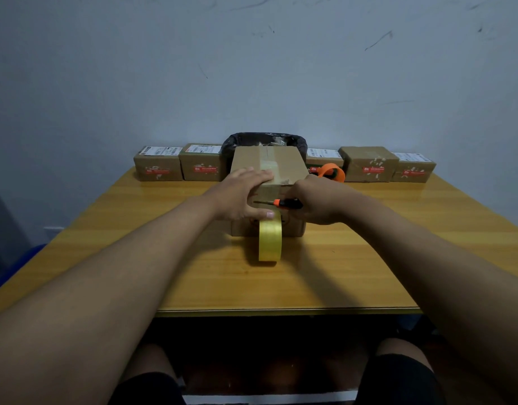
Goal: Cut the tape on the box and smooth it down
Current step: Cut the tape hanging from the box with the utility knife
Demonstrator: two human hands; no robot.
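Observation:
A brown cardboard box point(287, 166) stands in the middle of the wooden table point(368, 244), with a strip of clear tape point(268, 162) running along its top. A yellow tape roll point(270, 242) stands on edge against the box's near face, its tape leading up the box. My left hand point(242, 192) lies flat over the box's near top edge, thumb down on the front face by the roll. My right hand point(316, 200) grips an orange-and-black utility knife point(281, 203), its blade pointing left across the tape above the roll.
A row of small printed cardboard boxes point(158, 166) lines the table's far edge. A bin with a black liner point(263, 140) stands behind the main box. An orange tape dispenser point(330, 171) lies right of the box. The wall rises right behind the table.

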